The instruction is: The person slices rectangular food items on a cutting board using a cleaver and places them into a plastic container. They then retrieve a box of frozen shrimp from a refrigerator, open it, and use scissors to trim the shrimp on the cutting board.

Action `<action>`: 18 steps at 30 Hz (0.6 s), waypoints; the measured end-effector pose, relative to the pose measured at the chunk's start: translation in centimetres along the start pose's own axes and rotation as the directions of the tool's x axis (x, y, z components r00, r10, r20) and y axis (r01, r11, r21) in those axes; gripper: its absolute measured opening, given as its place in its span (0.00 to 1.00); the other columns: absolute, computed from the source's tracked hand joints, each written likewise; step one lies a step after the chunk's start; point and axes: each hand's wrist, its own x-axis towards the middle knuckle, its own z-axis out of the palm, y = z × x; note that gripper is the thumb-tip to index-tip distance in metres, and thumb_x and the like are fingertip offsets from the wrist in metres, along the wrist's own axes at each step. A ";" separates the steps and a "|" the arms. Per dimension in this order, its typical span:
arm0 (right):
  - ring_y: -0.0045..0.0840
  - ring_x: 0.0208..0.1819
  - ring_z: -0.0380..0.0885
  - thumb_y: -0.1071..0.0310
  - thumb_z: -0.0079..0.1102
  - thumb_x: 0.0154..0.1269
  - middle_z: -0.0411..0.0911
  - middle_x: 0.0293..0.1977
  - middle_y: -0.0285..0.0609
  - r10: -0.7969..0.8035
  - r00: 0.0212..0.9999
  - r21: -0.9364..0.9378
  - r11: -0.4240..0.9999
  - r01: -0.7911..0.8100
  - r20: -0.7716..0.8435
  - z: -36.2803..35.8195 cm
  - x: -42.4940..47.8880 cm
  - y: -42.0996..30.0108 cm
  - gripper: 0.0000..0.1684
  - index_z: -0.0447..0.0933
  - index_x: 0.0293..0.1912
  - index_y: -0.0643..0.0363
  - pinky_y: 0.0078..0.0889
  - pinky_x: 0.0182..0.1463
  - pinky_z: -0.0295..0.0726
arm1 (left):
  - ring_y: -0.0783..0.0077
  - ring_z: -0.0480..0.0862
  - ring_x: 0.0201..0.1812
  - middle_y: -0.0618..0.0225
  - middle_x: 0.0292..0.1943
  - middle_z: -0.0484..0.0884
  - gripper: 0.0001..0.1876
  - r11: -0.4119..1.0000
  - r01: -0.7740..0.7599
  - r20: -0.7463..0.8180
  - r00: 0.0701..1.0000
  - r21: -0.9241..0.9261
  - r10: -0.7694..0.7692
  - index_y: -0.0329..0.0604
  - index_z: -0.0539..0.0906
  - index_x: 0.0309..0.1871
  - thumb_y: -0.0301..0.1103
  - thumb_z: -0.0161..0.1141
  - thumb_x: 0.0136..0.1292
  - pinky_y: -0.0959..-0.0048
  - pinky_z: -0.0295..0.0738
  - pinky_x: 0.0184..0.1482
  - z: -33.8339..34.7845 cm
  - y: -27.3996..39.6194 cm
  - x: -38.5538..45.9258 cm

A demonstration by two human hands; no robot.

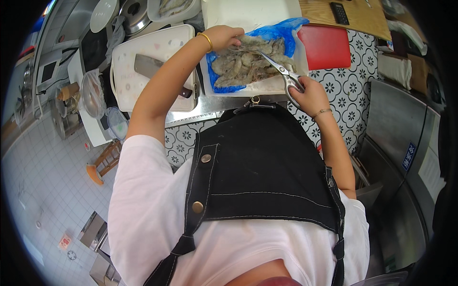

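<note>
Raw grey shrimp (247, 64) lie heaped on a blue plastic bag (279, 32) inside a white foam box (256, 88). At the heap's upper left, my left hand (225, 37) pinches what seems to be a shrimp, mostly hidden by the fingers. My right hand (313, 94) grips the handles of metal scissors (285, 70) at the box's lower right corner. Their blades point up and left over the shrimp towards my left hand; whether the tips touch a shrimp I cannot tell.
Left of the box, a cleaver (146, 65) lies on a white cutting board (125, 78), partly under my left arm. A red board (323, 46) is at the right, below a wooden surface (365, 18) with a black calculator (339, 13). A plastic container (173, 16) stands behind.
</note>
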 end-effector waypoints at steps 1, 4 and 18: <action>0.48 0.36 0.81 0.52 0.62 0.56 0.81 0.32 0.56 -0.002 1.000 -0.015 1.000 0.002 0.013 0.0 0.1 0.0 0.22 0.79 0.34 0.65 0.45 0.42 0.79 | 0.52 0.84 0.40 0.56 0.38 0.85 0.15 0.998 -0.007 -0.028 1.000 -0.056 0.005 0.42 0.76 0.47 0.42 0.60 0.66 0.61 0.76 0.45 -0.1 -0.1 -0.3; 0.48 0.36 0.81 0.52 0.62 0.56 0.82 0.32 0.56 -0.037 0.999 -0.033 0.999 0.037 -0.003 0.0 0.1 -0.4 0.22 0.78 0.35 0.64 0.46 0.42 0.79 | 0.57 0.84 0.38 0.57 0.36 0.85 0.15 0.984 0.141 -0.109 0.982 -0.106 -0.152 0.41 0.81 0.44 0.44 0.61 0.64 0.65 0.77 0.45 -0.9 -0.2 -1.4; 0.49 0.32 0.79 0.52 0.62 0.59 0.79 0.26 0.54 -0.224 0.975 -0.195 0.956 0.219 -0.003 0.1 1.0 -3.7 0.22 0.75 0.31 0.64 0.46 0.37 0.77 | 0.61 0.83 0.38 0.62 0.35 0.84 0.20 0.953 0.264 -0.183 0.939 -0.150 -0.290 0.41 0.82 0.51 0.39 0.68 0.56 0.66 0.77 0.44 3.4 -2.7 -5.5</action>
